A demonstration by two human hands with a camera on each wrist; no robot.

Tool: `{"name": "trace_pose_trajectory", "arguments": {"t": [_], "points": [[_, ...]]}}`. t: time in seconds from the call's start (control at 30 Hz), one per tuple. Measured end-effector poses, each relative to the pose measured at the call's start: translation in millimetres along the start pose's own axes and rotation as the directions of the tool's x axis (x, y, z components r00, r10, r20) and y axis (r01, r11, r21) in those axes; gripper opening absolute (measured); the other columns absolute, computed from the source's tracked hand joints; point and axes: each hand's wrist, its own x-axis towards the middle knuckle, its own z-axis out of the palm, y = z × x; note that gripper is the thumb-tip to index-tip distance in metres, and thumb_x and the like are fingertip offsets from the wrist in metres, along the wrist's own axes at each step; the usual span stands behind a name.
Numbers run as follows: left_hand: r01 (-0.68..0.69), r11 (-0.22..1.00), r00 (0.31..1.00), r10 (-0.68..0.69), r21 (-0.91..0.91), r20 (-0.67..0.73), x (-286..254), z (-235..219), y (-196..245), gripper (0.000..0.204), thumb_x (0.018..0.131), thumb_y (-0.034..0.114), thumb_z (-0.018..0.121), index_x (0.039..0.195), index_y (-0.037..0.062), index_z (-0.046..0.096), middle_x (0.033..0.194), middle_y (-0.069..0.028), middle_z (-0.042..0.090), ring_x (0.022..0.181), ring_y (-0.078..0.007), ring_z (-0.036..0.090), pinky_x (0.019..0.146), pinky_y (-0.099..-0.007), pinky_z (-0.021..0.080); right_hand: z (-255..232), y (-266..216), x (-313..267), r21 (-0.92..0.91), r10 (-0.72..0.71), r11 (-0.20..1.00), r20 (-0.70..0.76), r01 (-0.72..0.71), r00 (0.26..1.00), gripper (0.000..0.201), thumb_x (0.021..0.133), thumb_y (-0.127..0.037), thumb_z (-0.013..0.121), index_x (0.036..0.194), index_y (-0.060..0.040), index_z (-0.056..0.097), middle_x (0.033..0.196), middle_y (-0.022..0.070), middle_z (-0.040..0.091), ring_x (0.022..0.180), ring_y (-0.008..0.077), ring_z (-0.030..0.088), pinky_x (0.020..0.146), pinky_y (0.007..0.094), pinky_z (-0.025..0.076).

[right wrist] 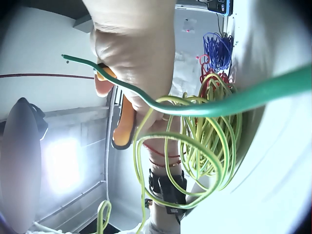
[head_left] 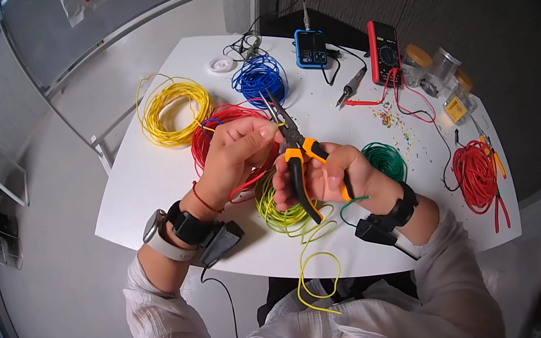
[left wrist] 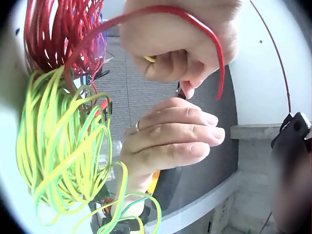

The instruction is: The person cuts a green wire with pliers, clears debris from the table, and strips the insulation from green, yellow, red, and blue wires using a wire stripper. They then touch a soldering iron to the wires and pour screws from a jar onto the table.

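Right hand (head_left: 333,174), palm up near the centre of the frame, grasps black-and-orange pliers (head_left: 293,138), one handle across its fingers and the other by the thumb, a hold that probably leaves it free to squeeze. Just left of it, the left hand (head_left: 237,149) pinches a short piece of yellow wire (head_left: 281,124) at the pliers' jaws, seemingly to steady it there; the tips point up the frame, slightly apart, but whether they bite the wire is too small to tell. Yellow (head_left: 157,126), red (head_left: 201,141) and blue coils (head_left: 258,81) lie upper left of centre on the white table (head_left: 135,188), likely to keep each colour within reach. At upper right, a soldering iron (head_left: 353,85) and multimeter (head_left: 384,49) sit apart, perhaps to leave the hands room.
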Motion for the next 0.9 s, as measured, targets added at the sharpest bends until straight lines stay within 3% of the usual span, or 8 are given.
{"name": "trace_pose_trajectory", "arguments": {"t": [0.33,0.4,0.53,0.63,0.67,0.73,0.77,0.9], "points": [[0.001,0.999,1.0,0.0,-0.033,0.021,-2,5,2,0.02,0.085,0.019,0.049,0.081,0.0003,0.055,0.051,0.0066,0.03,0.044,-0.0038,0.024,0.043,-0.0216,0.02,-10,10,1,0.058,-0.02,0.998,0.085,0.015,0.996,0.066,0.046,-0.005,0.047,0.111,0.0073,0.044,0.104,0.0253,0.053,0.099,0.0395,0.053,0.095,0.0478,0.036],[0.006,0.99,1.0,-0.002,-0.138,0.029,-4,6,3,0.02,0.086,0.018,0.051,0.082,-0.0006,0.058,0.053,0.0067,0.037,0.047,-0.0024,0.027,0.044,-0.02,0.019,-9,10,2,0.062,-0.03,0.998,0.127,0.022,0.991,0.067,0.045,-0.005,0.047,0.111,0.0069,0.044,0.105,0.0252,0.053,0.099,0.0395,0.053,0.095,0.048,0.036],[-0.004,0.992,0.999,0.009,-0.127,0.038,-3,5,3,0.019,0.086,0.017,0.051,0.081,-0.0001,0.058,0.056,0.0057,0.042,0.048,-0.0023,0.029,0.044,-0.0194,0.021,-5,5,1,0.101,0.015,0.994,0.17,-0.032,0.985,0.064,0.047,-0.003,0.046,0.11,0.0069,0.045,0.106,0.024,0.053,0.098,0.0385,0.053,0.094,0.0473,0.036],[-0.038,0.999,0.999,0.038,-0.002,-0.005,-4,5,3,0.019,0.086,0.016,0.051,0.082,-0.0009,0.059,0.057,0.0051,0.044,0.049,-0.0017,0.03,0.045,-0.0186,0.021,9,-3,-3,-0.181,0.007,0.984,0.011,-0.005,1.0,0.056,0.052,0.003,0.041,0.108,0.0079,0.046,0.103,0.0211,0.055,0.097,0.0322,0.055,0.092,0.0404,0.04],[-0.038,0.999,0.999,0.038,0.0,-0.004,-4,5,2,0.019,0.086,0.016,0.051,0.082,-0.0009,0.059,0.057,0.0051,0.044,0.049,-0.0017,0.03,0.045,-0.0186,0.021,16,-6,-4,-0.181,0.005,0.983,0.013,-0.003,1.0,0.056,0.052,0.003,0.041,0.108,0.0079,0.046,0.103,0.0211,0.055,0.097,0.0322,0.055,0.092,0.0404,0.04],[-0.05,0.998,0.999,0.05,0.042,-0.002,-3,4,-1,0.019,0.087,0.015,0.051,0.083,-0.0014,0.059,0.059,0.0044,0.047,0.049,-0.0012,0.031,0.045,-0.0182,0.022,28,-12,-7,-0.53,-0.058,0.846,-0.202,-0.059,0.978,0.054,0.053,0.004,0.04,0.107,0.0078,0.047,0.099,0.0187,0.056,0.097,0.0273,0.056,0.089,0.0334,0.043],[-0.049,0.998,0.999,0.049,0.043,0.0,-3,4,-1,0.019,0.087,0.015,0.051,0.083,-0.0014,0.059,0.059,0.0044,0.047,0.049,-0.0012,0.031,0.045,-0.0182,0.022,29,-12,-8,-0.556,-0.077,0.829,-0.233,-0.067,0.969,0.053,0.053,0.005,0.04,0.105,0.0082,0.048,0.095,0.0166,0.056,0.095,0.0238,0.057,0.086,0.0289,0.044],[-0.04,0.993,0.999,0.04,0.108,0.006,-3,1,1,0.02,0.086,0.016,0.051,0.082,-0.0014,0.06,0.059,0.0043,0.048,0.05,-0.0013,0.032,0.045,-0.018,0.023,26,-20,-9,-0.507,0.006,0.854,-0.217,-0.118,0.976,0.056,0.052,0.006,0.04,0.108,0.0085,0.046,0.097,0.0167,0.056,0.095,0.0239,0.056,0.087,0.0297,0.044]]}}
